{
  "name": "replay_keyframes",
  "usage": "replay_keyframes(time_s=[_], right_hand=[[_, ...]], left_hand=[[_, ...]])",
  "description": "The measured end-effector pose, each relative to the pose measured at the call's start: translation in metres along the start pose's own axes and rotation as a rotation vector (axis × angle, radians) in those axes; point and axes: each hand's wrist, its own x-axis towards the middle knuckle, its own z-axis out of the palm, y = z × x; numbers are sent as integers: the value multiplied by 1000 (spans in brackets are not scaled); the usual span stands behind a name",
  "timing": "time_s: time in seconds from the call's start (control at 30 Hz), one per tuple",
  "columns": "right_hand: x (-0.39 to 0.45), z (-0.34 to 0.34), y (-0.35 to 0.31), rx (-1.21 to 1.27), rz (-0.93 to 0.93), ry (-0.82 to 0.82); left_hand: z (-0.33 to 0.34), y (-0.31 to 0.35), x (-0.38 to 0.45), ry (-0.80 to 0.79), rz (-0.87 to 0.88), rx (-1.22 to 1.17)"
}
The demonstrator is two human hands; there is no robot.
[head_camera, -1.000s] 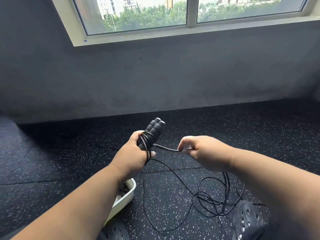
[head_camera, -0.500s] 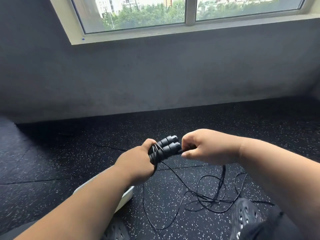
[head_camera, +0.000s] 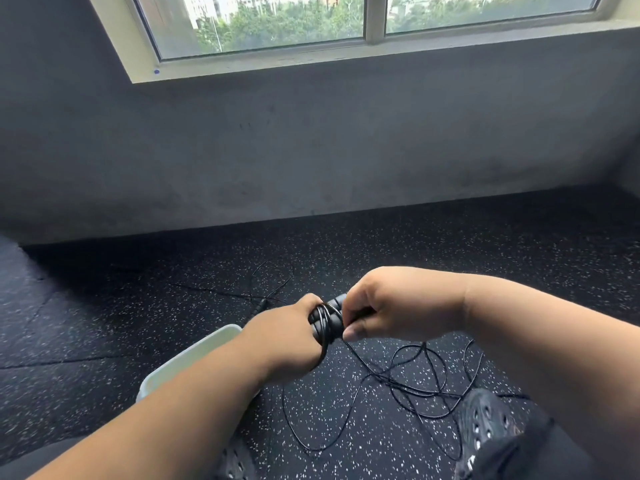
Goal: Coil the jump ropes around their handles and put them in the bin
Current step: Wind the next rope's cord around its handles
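My left hand (head_camera: 284, 336) grips the two black jump rope handles (head_camera: 327, 322) held together, with a few turns of thin black cord wound around them. My right hand (head_camera: 391, 306) is closed over the handles' far end and pinches the cord against them. The loose remainder of the cord (head_camera: 412, 382) hangs down and lies in tangled loops on the floor under my right forearm. A pale green-white bin (head_camera: 194, 355) sits on the floor under my left forearm, which hides most of it. Its inside is hidden.
Another thin black cord with a handle end (head_camera: 263, 299) lies on the speckled black rubber floor beyond my hands. My black perforated shoe (head_camera: 485, 427) is at the lower right, a second shoe (head_camera: 235, 462) at bottom centre. A grey wall and window stand ahead.
My right hand moved left from holding the cord out to the side onto the handles' end. The handles tipped from upright to nearly level, and more cord is wound on them.
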Motion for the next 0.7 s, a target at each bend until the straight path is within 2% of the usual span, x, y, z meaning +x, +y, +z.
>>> replay_keyframes(time_s=[0.1,0.2,0.33,0.47,0.57,0.7], right_hand=[[-1,9,-4,-132,-39,-30],[-1,9,-5,-166,-48,1],[-1,2,0,-122,-45,72],[-1,4,6,-54,-25,92],[3,6,12,48,5,127],[9,7,29,318,51,155]], left_hand=[[3,-2,1,-135,-56,-124],[1,-10,6,-109,-55,-165],[-2,-4,0,-172,85,-69],[-2,9,-11,-53,236,20],[-1,12,-12,-15,295,2],[-6,15,-16,29,370,-99]])
